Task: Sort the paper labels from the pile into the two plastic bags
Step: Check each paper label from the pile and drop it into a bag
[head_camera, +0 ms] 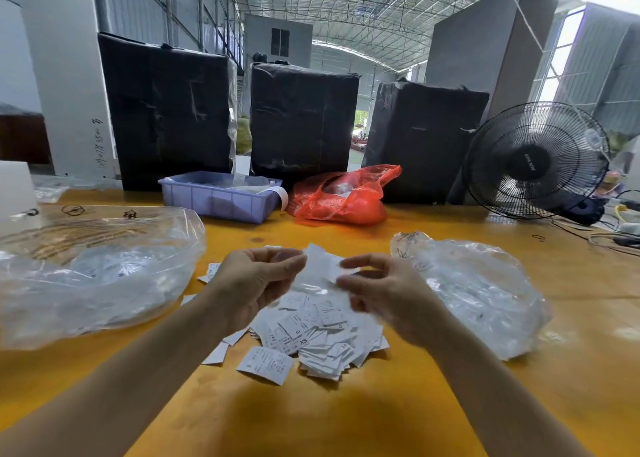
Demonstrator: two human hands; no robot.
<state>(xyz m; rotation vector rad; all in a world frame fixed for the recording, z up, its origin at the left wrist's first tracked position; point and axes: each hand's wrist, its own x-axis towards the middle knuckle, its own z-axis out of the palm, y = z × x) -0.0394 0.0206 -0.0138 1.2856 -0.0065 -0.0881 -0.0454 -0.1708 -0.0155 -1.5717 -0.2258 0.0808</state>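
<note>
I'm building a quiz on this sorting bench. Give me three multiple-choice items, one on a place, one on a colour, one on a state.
1. Where does the pile of white paper labels lie?
A. in the lilac plastic tray
B. on the yellow table between the two clear plastic bags
C. on the black fan

2. What colour is the crumpled thin bag beside the lilac plastic tray?
A. red
B. green
C. black

3. What are the two hands doing?
A. resting flat on the table
B. holding a label up between them
C. lifting the tray

Key: 1 B, the pile sits on the yellow table between the left clear bag and the right clear bag. 2 A, the red bag shows. 3 B, the left hand and right hand pinch a white label.
</note>
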